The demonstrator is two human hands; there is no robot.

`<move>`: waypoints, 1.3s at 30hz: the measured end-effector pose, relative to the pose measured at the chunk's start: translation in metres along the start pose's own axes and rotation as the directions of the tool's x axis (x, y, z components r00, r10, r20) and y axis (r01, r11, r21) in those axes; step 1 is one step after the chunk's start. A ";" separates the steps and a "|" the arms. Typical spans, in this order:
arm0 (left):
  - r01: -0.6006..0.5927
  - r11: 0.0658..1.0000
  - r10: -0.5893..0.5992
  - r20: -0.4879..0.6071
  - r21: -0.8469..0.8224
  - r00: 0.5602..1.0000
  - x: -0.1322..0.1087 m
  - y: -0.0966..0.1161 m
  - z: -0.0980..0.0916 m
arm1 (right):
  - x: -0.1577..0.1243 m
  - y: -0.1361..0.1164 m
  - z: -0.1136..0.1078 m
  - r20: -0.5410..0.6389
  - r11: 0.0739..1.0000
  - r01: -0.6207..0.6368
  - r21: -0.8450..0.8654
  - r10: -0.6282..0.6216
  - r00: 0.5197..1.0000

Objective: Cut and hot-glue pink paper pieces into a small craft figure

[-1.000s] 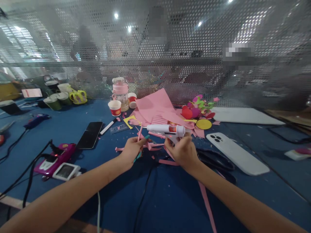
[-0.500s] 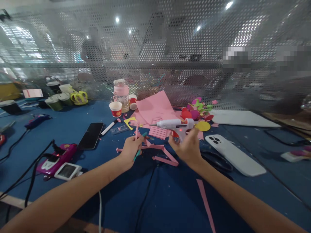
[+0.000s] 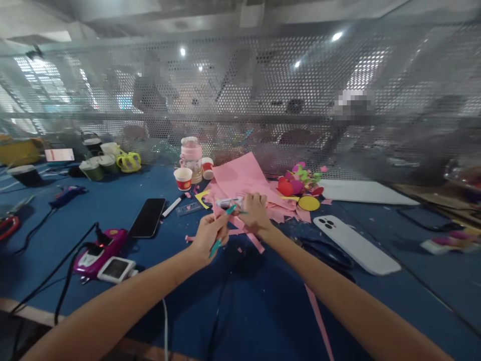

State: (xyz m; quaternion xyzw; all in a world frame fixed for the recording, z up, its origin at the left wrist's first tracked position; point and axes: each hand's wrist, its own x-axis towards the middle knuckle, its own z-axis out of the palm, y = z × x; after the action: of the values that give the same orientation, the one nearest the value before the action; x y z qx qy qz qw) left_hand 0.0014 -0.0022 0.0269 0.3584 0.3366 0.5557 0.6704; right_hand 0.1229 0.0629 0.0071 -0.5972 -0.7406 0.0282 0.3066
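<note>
The left hand (image 3: 210, 234) has its grip closed around a thin teal stick (image 3: 216, 246), held tilted above the blue counter (image 3: 112, 200). Just beside it, the right hand (image 3: 256, 213) wraps its grip over a white hot-glue gun (image 3: 228, 202), which is mostly hidden and points left. Cut pink paper strips (image 3: 252, 239) lie beneath both hands, near a large pink paper sheet (image 3: 240, 175).

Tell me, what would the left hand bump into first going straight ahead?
Likely the right hand, holding the white glue gun, just past the teal stick that the left hand holds; depth unclear.
</note>
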 end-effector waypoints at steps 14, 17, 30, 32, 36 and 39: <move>0.106 0.991 -0.093 -0.140 0.087 0.986 0.006 -0.004 -0.004 | -0.032 -0.016 -0.025 0.449 0.582 -0.265 0.768 -0.194 0.872; 0.100 0.992 -0.091 -0.106 0.077 0.990 0.007 -0.004 -0.005 | -0.031 -0.003 -0.029 0.523 0.572 -0.328 0.752 -0.214 0.825; 0.072 0.985 -0.084 0.066 0.157 0.994 0.011 -0.007 -0.007 | -0.022 0.031 -0.055 0.441 0.422 -0.340 0.840 -0.167 0.882; 0.085 0.980 -0.103 0.090 0.178 0.991 0.009 -0.008 -0.006 | -0.024 0.027 -0.054 0.417 0.425 -0.311 0.850 -0.181 0.891; 0.132 0.971 -0.164 0.150 0.201 0.975 0.005 -0.009 -0.004 | -0.027 0.020 -0.052 0.328 0.472 -0.196 0.860 -0.217 0.919; 0.136 0.971 -0.177 0.203 0.199 0.963 0.003 -0.010 -0.002 | -0.030 0.018 -0.051 0.286 0.481 -0.140 0.865 -0.244 0.927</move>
State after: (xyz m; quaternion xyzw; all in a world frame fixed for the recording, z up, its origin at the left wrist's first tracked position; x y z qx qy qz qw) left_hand 0.0048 -0.0004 0.0172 0.4497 0.3377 0.4247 0.7095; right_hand 0.1667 0.0247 0.0285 -0.3172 -0.6840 0.5036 0.4218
